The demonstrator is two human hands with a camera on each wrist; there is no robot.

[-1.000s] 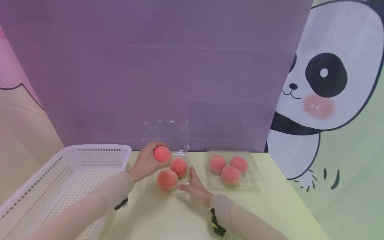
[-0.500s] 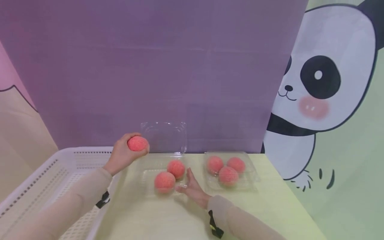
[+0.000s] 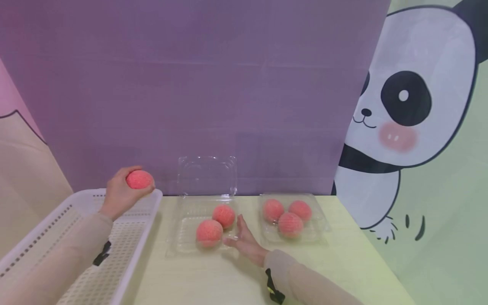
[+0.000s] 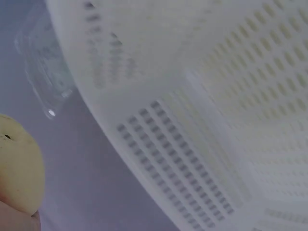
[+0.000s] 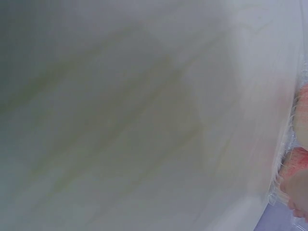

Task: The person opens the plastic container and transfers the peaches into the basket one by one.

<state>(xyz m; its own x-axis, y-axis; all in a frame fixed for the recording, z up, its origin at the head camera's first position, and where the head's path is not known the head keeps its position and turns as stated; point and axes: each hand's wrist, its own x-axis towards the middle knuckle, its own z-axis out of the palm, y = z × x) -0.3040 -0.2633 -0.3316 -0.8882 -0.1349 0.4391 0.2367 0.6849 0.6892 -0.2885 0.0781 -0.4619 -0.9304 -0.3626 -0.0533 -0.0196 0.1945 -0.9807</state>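
Note:
My left hand (image 3: 121, 192) grips a pinkish-red peach (image 3: 139, 179) above the far end of the white basket (image 3: 146, 228). The peach's pale yellow side (image 4: 21, 166) shows at the left edge of the left wrist view. An unlidded clear plastic clamshell box (image 3: 187, 231) stands on the table, its lid (image 3: 207, 176) raised at the back. Two peaches lie in its right part, one in front (image 3: 209, 233) and one behind (image 3: 223, 216). My right hand (image 3: 249, 245), thumb and fingers spread, is at the box's right side and holds nothing.
To the right, a second clear box (image 3: 314, 237) contains three peaches (image 3: 290, 224). The long perforated basket fills the table's left side. A purple backdrop (image 3: 206, 97) rises behind the pale table (image 3: 198, 279); a panda picture (image 3: 404, 140) covers the right wall.
My left hand has carried the peach leftward from over the clamshell box to above the basket. The right hand stays by the box; the head view has shifted slightly.

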